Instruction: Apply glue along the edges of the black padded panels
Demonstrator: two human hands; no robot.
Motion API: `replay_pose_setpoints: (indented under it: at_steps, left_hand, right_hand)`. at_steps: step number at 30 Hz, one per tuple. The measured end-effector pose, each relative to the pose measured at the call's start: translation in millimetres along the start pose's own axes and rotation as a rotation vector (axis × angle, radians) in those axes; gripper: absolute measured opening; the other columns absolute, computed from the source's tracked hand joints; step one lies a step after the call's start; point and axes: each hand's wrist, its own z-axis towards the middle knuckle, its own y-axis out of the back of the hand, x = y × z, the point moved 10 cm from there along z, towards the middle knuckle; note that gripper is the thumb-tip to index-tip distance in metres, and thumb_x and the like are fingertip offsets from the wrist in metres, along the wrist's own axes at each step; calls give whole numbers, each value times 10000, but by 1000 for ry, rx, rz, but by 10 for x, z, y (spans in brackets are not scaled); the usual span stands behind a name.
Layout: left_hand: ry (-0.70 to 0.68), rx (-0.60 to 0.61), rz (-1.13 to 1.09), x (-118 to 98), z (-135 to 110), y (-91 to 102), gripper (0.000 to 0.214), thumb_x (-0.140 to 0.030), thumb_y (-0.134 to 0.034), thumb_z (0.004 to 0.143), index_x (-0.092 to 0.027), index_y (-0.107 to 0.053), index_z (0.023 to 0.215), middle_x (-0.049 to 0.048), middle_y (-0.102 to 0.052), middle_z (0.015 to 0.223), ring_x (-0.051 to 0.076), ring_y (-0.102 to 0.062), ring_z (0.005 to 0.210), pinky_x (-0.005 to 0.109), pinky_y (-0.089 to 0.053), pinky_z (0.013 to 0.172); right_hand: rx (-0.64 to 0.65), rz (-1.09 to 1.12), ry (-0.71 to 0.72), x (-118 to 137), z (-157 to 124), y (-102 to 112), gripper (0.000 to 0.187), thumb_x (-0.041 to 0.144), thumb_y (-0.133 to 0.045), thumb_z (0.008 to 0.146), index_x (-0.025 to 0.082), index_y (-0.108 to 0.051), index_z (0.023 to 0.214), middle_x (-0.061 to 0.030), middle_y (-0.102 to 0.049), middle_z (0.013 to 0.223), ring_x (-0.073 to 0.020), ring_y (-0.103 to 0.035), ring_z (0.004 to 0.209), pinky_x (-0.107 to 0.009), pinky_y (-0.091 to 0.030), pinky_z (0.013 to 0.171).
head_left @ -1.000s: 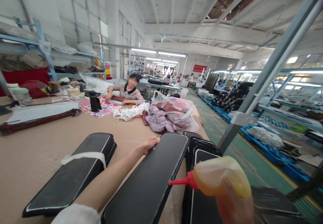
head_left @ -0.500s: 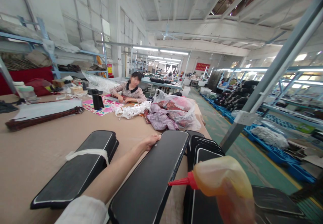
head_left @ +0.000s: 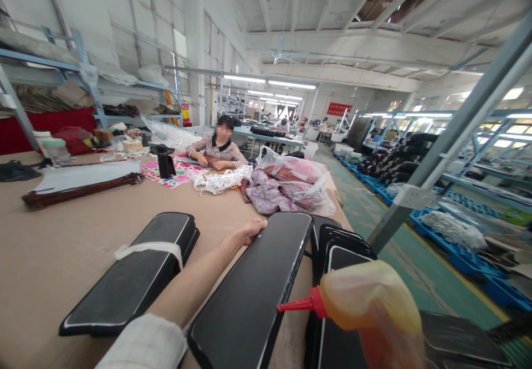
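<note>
A long black panel [head_left: 245, 291] with rounded corners is held tilted in front of me. My left hand [head_left: 251, 230] grips its far left edge; the fingers beneath it are hidden. My right hand [head_left: 388, 330], blurred at the lower right, is wrapped round a squeeze bottle [head_left: 369, 291] of yellowish liquid. The bottle's red nozzle [head_left: 297, 305] has its tip at the panel's right edge. A shiny, wet-looking line runs along that edge beyond the tip. To the right, partly behind the bottle, lies a stack of similar black panels [head_left: 341, 258].
Left of my arm, a bundle of black panels [head_left: 128, 286] tied with a white strip lies on the brown tabletop [head_left: 37, 269]. Plastic-bagged cloth [head_left: 286, 183] and a black flask [head_left: 163, 161] stand farther back. A co-worker [head_left: 220, 147] sits across the table. A metal post [head_left: 440, 136] slants up at right.
The view has shifted slightly, so the surroundings sit a little farther right. Both hands keep their holds, and the nozzle tip stays at the panel's right edge.
</note>
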Motion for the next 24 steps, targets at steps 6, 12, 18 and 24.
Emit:
replay_pose_setpoints:
  at_steps: [6, 12, 18, 24]
  left_hand:
    - [0, -28, -7, -1, 25, 71, 286, -379, -670, 710, -169, -492, 632, -45, -542, 448, 102, -521, 385, 222, -464, 443]
    - [32, -56, -7, 6, 24, 124, 209, -306, -599, 767, -159, -515, 643, -17, -577, 467, 114, -530, 388, 239, -475, 444]
    - [48, -98, -7, 22, 18, 205, 173, -234, -551, 796, -159, -507, 646, -21, -571, 458, 103, -521, 382, 222, -473, 442]
    - [73, -144, -8, 64, 53, 300, 166, -203, -509, 821, -162, -497, 660, -27, -554, 437, 106, -522, 375, 230, -479, 448]
  right_hand:
    - [56, 8, -112, -81, 42, 13, 601, 333, -847, 572, 218, -626, 1118, -104, -675, 1000, -313, -653, 839, -384, -578, 694]
    - [95, 35, -145, -92, 42, -38, 657, 293, -854, 562, 241, -600, 1166, -70, -678, 1025, -296, -660, 860, -363, -582, 725]
    - [150, 27, -112, -110, 38, -75, 584, 282, -837, 596, 223, -618, 1134, -77, -685, 1006, -305, -660, 870, -363, -580, 729]
    - [229, 11, -102, -131, 27, -102, 494, 302, -826, 617, 201, -647, 1066, -108, -692, 964, -340, -663, 840, -430, -576, 725]
